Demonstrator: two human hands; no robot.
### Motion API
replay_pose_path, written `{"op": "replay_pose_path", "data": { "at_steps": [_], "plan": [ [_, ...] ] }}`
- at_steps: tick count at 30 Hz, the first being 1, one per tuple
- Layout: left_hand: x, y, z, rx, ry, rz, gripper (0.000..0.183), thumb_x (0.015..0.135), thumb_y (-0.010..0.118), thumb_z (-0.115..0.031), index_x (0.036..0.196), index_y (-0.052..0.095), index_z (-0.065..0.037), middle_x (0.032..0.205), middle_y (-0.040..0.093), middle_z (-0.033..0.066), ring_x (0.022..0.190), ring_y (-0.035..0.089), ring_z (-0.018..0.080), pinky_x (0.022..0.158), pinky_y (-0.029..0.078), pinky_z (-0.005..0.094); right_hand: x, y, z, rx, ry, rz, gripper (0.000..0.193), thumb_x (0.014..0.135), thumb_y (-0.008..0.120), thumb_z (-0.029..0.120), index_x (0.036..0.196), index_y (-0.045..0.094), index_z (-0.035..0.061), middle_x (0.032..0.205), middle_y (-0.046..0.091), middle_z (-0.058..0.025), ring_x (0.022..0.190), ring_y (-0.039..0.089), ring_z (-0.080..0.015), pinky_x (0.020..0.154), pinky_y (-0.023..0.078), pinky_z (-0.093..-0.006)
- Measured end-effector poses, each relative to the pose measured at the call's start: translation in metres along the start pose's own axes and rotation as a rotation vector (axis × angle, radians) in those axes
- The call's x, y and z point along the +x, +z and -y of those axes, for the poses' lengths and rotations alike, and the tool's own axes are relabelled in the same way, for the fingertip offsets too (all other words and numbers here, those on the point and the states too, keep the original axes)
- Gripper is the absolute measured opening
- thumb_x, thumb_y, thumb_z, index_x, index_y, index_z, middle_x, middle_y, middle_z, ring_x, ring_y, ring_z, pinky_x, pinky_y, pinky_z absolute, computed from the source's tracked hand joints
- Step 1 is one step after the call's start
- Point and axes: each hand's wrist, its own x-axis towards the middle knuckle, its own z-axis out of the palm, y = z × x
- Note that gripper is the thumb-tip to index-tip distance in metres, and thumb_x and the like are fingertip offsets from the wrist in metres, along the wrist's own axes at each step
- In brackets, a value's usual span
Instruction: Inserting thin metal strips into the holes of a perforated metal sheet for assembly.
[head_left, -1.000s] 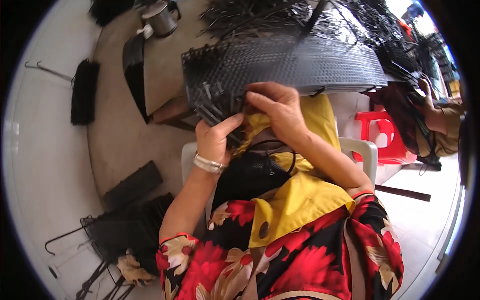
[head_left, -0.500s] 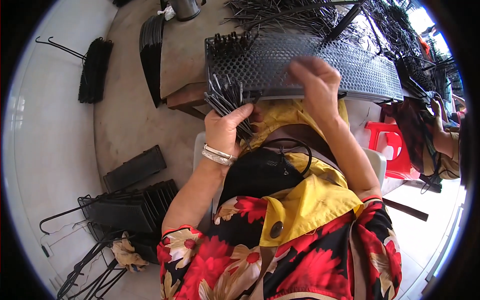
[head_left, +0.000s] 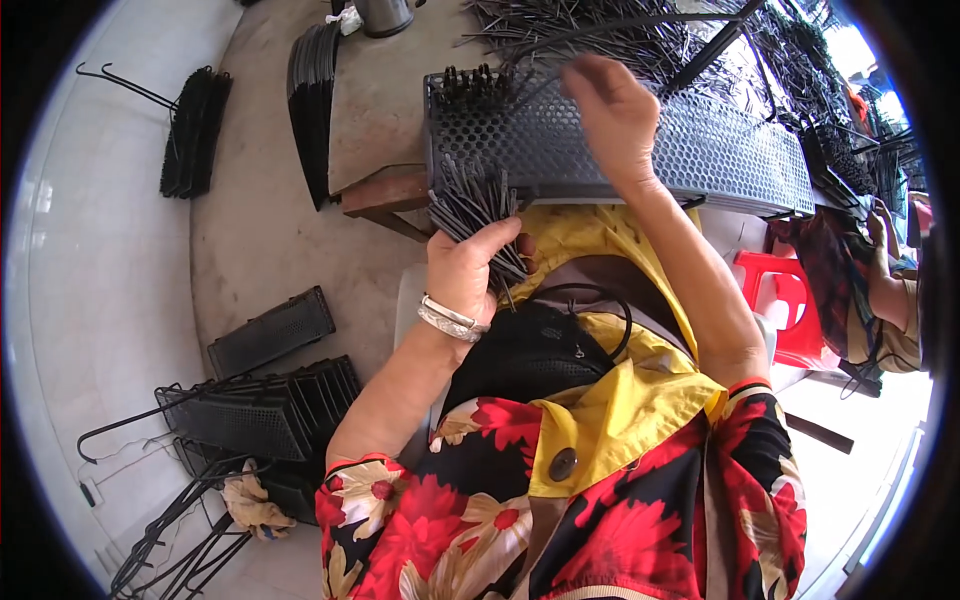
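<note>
My left hand point(head_left: 466, 262) is closed around a bundle of thin dark strips point(head_left: 470, 205), their ends fanning out above the thumb. In front of me lies a long grey perforated tray point(head_left: 725, 155), full of small round holes. Several short black pieces point(head_left: 475, 86) stand up at its left end. Above the tray's middle my right hand point(head_left: 618, 125) is raised with the fingers pinched together. A thin dark strip appears to run from those fingertips down toward the left end; its grip is partly hidden.
A heap of loose dark strips point(head_left: 610, 45) covers the table beyond the tray, crossed by a black metal bar point(head_left: 705, 58). Black racks point(head_left: 250, 415) stand at lower left. At right are a red stool point(head_left: 790, 310) and another person's arm point(head_left: 890, 290).
My right hand has moved up and slightly left over the tray. My left hand, still holding the bundle, has shifted slightly right in the picture, as has much of the scene.
</note>
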Motion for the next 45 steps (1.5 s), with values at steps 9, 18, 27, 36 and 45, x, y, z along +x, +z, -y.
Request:
{"op": "replay_pose_path", "data": {
  "at_steps": [9, 18, 27, 36, 45],
  "plan": [
    [0.002, -0.002, 0.001, -0.007, 0.009, 0.025, 0.008, 0.070, 0.061, 0.004, 0.078, 0.059, 0.004, 0.069, 0.060, 0.0120, 0.054, 0.059, 0.0212, 0.045, 0.048, 0.0317, 0.004, 0.013, -0.001, -0.807, -0.382, 0.489, 0.017, 0.078, 0.059, 0.012, 0.092, 0.060, 0.0031, 0.082, 0.062, -0.0173, 0.074, 0.060, -0.0323, 0.062, 0.048, -0.0364],
    [0.005, -0.004, 0.003, 0.027, 0.010, 0.040, 0.011, 0.070, 0.060, 0.002, 0.080, 0.058, 0.004, 0.069, 0.060, 0.0120, 0.054, 0.059, 0.0214, 0.045, 0.048, 0.0316, 0.002, 0.025, 0.005, -0.606, -0.368, 0.399, 0.017, 0.081, 0.054, 0.016, 0.095, 0.059, 0.0066, 0.076, 0.061, -0.0158, 0.069, 0.059, -0.0339, 0.058, 0.047, -0.0397],
    [0.007, -0.004, -0.002, 0.016, 0.010, 0.020, 0.010, 0.071, 0.059, 0.001, 0.081, 0.058, 0.002, 0.070, 0.060, 0.0113, 0.055, 0.058, 0.0210, 0.045, 0.049, 0.0317, 0.001, 0.018, -0.011, -0.573, -0.443, 0.384, 0.018, 0.080, 0.056, 0.012, 0.096, 0.059, 0.0067, 0.077, 0.061, -0.0157, 0.067, 0.060, -0.0317, 0.056, 0.047, -0.0360],
    [0.005, -0.006, -0.008, -0.007, 0.068, 0.032, 0.011, 0.072, 0.058, 0.001, 0.083, 0.057, 0.002, 0.070, 0.060, 0.0111, 0.056, 0.058, 0.0211, 0.046, 0.049, 0.0314, -0.044, 0.005, 0.043, 0.010, 0.282, 0.491, 0.024, 0.074, 0.066, 0.012, 0.094, 0.062, -0.0018, 0.069, 0.061, -0.0027, 0.057, 0.053, -0.0070, 0.051, 0.042, -0.0207],
    [-0.002, -0.008, -0.021, -0.012, 0.063, 0.021, 0.011, 0.073, 0.058, 0.001, 0.083, 0.057, 0.003, 0.074, 0.061, 0.0118, 0.062, 0.060, 0.0218, 0.050, 0.051, 0.0331, -0.018, 0.001, 0.058, 0.294, 0.479, 0.258, 0.017, 0.074, 0.063, 0.003, 0.088, 0.061, -0.0065, 0.071, 0.063, -0.0106, 0.054, 0.055, -0.0113, 0.050, 0.045, -0.0220]
  ]
}}
